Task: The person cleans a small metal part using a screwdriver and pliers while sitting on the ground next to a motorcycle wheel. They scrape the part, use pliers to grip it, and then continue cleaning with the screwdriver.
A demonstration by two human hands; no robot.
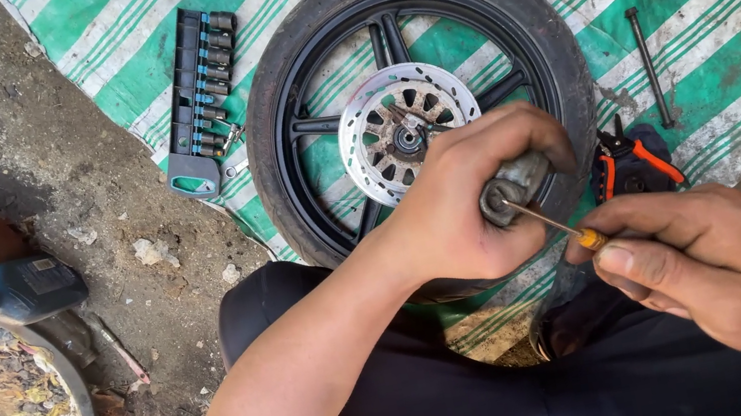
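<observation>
**Screwdriver tip set into a small grey part above the wheel**

A small grey part (pixel 511 188) is gripped in the left hand (pixel 468 211), whose fingers are curled tightly around it, above the near edge of a black wheel (pixel 417 98). A screwdriver (pixel 557 226) is pinched in the closed right hand (pixel 706 266), its tip set into the part. What the part is cannot be told for certain; it may be rubber. The wheel is laid flat on a green-and-white striped tarp (pixel 724 24). A socket set (pixel 203 95) is laid to its left, orange-handled pliers (pixel 632 167) to its right.
</observation>
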